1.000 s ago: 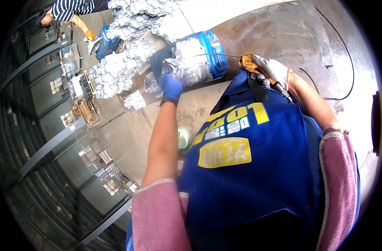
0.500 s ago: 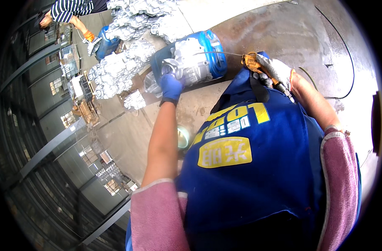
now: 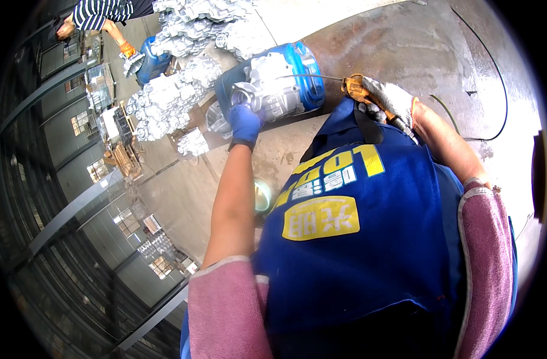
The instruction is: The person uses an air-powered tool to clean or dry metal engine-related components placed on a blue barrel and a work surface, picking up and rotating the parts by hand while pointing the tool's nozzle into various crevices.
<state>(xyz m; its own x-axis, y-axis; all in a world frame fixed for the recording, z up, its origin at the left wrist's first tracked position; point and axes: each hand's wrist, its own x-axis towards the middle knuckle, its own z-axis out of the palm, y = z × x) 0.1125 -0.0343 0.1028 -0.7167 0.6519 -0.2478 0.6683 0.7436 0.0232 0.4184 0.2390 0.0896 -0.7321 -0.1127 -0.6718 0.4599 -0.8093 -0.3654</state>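
A silvery cast-metal housing [image 3: 276, 90] lies on a blue plastic drum [image 3: 310, 75]. My left hand [image 3: 245, 124], in a blue glove, is closed on the housing's near left end, beside a round opening. In a white-and-grey glove, my right hand [image 3: 388, 100] grips an orange-yellow air tool [image 3: 357, 88], fingers wrapped round its body. From the tool a long thin rod [image 3: 321, 76] reaches left across the drum's rim to the housing. The rod's tip is too small to make out against the metal. A hose fitting [image 3: 405, 128] hangs below my right hand, against my blue apron [image 3: 321, 263].
Heaps of similar castings [image 3: 174, 96] lie beyond and left of the drum. A co-worker in a striped shirt [image 3: 102, 13] handles a casting at another blue drum [image 3: 153, 63]. A pale green bowl [image 3: 262, 196] sits near my left forearm. A black hose [image 3: 504, 90] curves over the floor at right.
My right hand and the air tool have shifted slightly left, pushing the rod toward the housing. My left hand stays in place on the housing.
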